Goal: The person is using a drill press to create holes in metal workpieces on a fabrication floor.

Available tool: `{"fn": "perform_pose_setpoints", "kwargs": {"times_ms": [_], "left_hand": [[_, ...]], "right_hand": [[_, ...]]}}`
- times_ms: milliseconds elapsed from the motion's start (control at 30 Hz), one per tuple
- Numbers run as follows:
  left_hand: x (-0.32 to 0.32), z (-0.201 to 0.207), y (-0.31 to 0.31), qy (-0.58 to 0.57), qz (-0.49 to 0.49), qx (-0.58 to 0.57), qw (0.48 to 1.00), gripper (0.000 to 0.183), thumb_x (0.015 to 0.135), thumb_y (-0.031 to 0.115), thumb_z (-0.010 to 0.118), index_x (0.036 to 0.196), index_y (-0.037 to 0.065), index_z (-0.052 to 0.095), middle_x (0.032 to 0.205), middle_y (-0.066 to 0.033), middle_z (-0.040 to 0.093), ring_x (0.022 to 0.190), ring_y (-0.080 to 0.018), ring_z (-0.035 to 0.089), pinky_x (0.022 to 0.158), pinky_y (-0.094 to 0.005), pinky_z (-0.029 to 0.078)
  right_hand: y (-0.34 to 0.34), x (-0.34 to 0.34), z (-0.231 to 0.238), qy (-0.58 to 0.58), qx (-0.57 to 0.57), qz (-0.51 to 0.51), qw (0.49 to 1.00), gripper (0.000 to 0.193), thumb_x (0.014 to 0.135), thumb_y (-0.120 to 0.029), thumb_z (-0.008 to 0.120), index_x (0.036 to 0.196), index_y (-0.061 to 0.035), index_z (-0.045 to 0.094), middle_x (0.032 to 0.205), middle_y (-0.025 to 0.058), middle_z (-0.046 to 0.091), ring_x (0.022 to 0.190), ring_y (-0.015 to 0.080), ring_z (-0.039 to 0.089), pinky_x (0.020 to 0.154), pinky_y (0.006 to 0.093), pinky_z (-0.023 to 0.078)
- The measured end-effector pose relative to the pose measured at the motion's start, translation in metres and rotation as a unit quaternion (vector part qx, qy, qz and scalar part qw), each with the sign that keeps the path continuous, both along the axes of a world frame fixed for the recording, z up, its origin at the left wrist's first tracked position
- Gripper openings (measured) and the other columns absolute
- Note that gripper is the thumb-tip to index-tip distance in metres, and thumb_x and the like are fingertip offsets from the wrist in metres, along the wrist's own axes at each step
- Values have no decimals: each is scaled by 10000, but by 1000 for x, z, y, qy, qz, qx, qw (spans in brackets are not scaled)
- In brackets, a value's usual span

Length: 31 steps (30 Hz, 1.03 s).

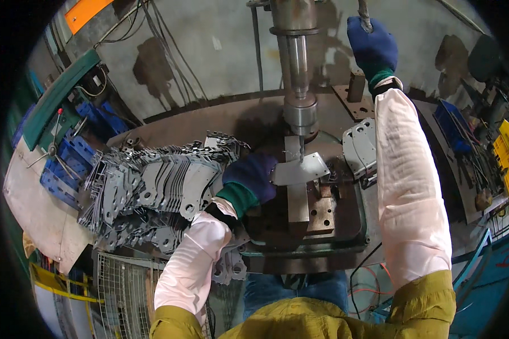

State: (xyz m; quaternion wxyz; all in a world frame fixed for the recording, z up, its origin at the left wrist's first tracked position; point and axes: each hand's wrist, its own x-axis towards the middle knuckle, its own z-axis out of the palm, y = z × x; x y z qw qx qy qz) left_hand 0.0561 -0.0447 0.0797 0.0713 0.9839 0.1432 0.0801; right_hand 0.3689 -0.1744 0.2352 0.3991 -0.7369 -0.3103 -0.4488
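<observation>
My left hand (250,174), in a dark blue glove with a green cuff, is closed on the left end of a flat grey metal plate (291,173). That plate lies across an upright-looking steel bar (298,209) on the machine table. Above it, the chuck (300,116) of a drill press holds a drill bit (301,148), whose tip meets or nearly meets the plate; I cannot tell which. High at the right, my right hand (373,48), gloved alike, is wrapped round a metal lever handle (365,16).
A large heap of similar metal plates (169,183) covers the table's left side. A smaller stack of plates (360,147) sits right of the drill. Blue bins (68,164) stand at the far left; another blue bin (452,125) and a yellow bin (508,155) are at the right.
</observation>
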Motion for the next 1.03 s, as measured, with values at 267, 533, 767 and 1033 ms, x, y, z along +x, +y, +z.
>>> {"fn": "perform_pose_setpoints", "kwargs": {"times_ms": [267,533,767,1033], "left_hand": [[19,7,3,92,-3,17,996,447,703,255,733,1128,135,668,1132,-163,669,1068,-373,653,926,-473,538],[-9,-6,40,-16,-61,36,997,436,696,249,761,1108,137,667,1086,-155,672,1040,-373,654,891,-488,546],[-15,-13,45,-7,-67,87,994,468,675,209,749,1130,147,659,1111,-138,656,1034,-372,650,896,-472,546],[-13,5,33,72,-24,56,996,465,676,217,753,1131,169,666,1157,-131,665,1051,-361,662,890,-460,554]], "right_hand": [[-29,15,-1,65,-81,76,992,407,903,-482,629,933,-82,694,754,140,699,696,325,667,629,411,524],[-67,-41,6,242,-104,249,932,524,900,-547,590,892,-39,718,694,104,703,630,240,684,670,382,533],[-55,-36,7,287,-32,233,929,485,871,-489,715,888,-5,687,712,71,667,633,156,623,617,313,488],[-36,-31,3,215,-53,141,965,495,904,-531,603,908,-46,703,742,82,706,675,215,665,685,370,510]]}}
